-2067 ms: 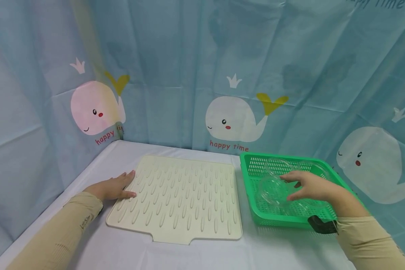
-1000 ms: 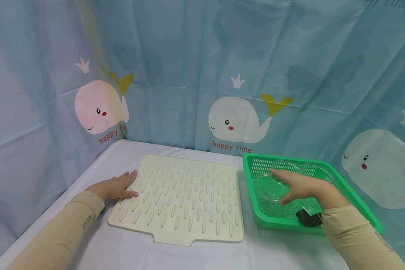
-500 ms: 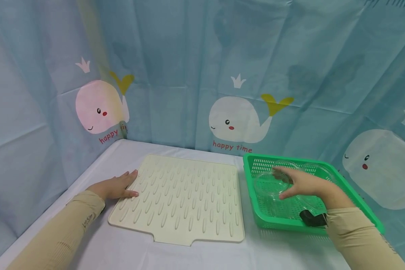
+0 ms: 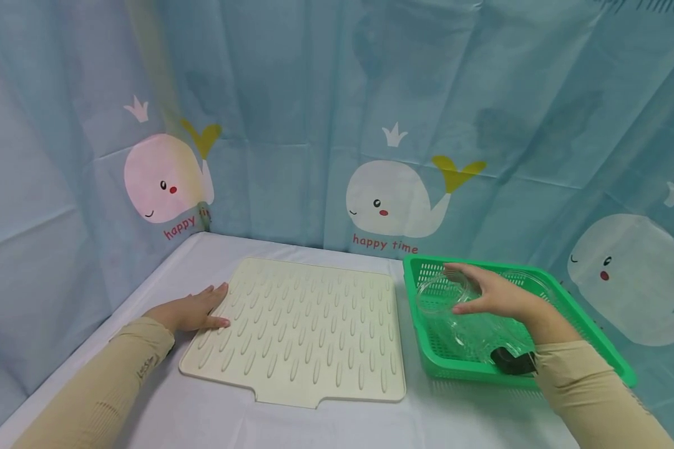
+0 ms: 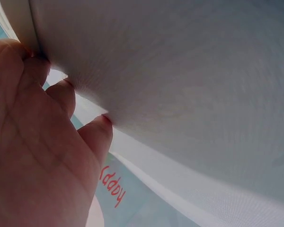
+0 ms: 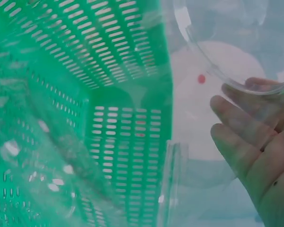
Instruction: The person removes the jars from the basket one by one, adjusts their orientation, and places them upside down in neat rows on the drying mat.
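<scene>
My right hand (image 4: 497,296) is over the green basket and grips a clear round cup (image 4: 439,294), thumb on the near side and fingers on the far side. The cup's open rim faces left and up, close above the basket's left wall. In the right wrist view, the clear cup (image 6: 241,33) is at the upper right with the fingers (image 6: 236,151) around its far side. My left hand (image 4: 193,312) rests with fairly straight fingers on the left edge of a cream ridged drying mat (image 4: 314,330). Its fingertips touch the white surface in the left wrist view.
The slotted green basket (image 4: 460,368) stands right of the mat and holds several other clear round pieces (image 4: 525,280). A white cloth (image 4: 213,418) covers the table. Behind it hangs a blue whale-print curtain (image 4: 281,174). A black wrist device (image 4: 513,360) sits below my right wrist.
My right hand has moved from reaching among the clear pieces to gripping one cup, and has drawn it slightly up and left. The left hand stays at the mat's edge.
</scene>
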Demonstrator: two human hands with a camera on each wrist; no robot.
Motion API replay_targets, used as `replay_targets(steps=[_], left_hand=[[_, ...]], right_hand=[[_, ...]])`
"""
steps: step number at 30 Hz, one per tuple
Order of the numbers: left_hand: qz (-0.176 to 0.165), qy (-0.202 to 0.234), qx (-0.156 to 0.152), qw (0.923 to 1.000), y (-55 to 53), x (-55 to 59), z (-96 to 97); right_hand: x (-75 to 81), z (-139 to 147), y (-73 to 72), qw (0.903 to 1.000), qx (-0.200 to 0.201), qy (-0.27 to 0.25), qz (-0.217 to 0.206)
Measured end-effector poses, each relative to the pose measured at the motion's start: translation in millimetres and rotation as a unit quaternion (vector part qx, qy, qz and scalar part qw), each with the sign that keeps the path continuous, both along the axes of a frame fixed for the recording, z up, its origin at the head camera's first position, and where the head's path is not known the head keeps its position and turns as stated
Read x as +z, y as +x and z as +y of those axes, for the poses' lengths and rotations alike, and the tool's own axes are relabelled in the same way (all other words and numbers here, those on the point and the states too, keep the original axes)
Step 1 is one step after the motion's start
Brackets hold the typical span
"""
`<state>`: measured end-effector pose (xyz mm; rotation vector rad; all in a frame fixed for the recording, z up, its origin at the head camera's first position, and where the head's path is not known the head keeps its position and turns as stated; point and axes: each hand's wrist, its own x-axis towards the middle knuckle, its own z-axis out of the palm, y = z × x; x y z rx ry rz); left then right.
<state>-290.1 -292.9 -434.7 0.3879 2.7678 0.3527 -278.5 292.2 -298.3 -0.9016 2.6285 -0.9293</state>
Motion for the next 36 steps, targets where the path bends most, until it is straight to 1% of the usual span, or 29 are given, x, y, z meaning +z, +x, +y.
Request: replay_targets(steps=[7,14,16,21,24,27,30,32,36], left_hand=[[-0.004,0.006,0.003,1.0,1.2,-0.4,-0.2],[0.003,0.002,0.001,1.0,0.9,-2.9,-2.4],[0.003,0.002,0.001,1.0,0.6,-3.5,-2.6],[0.001,0.0,0.006,1.0,-0.3,-3.8,-3.3],[-0.001,0.001,0.007,1.0,-0.4,-3.5,-2.9],[-0.001,0.003,0.007,1.0,-0.2,-3.1,-2.0],[0.002,0.003,0.004,1.0,0.4,-2.0,-1.0],[-0.002,0.002,0.007,1.0,0.6,-0.9,-0.6],[-0.01,0.007,0.013,0.9998,0.8,1.4,0.1]], right_hand=[[2.2,-0.9,1.1,0.9992,-0.028,0.026,-0.014],[1.8,-0.7,1.2,0.9991,-0.021,0.023,-0.028],[1.4,-0.8,1.2,0.9991,-0.022,0.027,-0.023],[1.8,-1.6,2.6,0.9989,-0.021,0.042,0.004],[3.3,-1.6,4.4,0.9988,-0.02,0.041,0.021],[6.0,0.3,6.0,0.9988,-0.022,0.033,0.028],[11.2,3.5,7.3,0.9991,-0.02,0.023,0.03],[16.6,5.6,8.4,0.9991,-0.016,0.019,0.034],[29.8,6.3,9.4,0.9988,0.002,-0.002,0.049]])
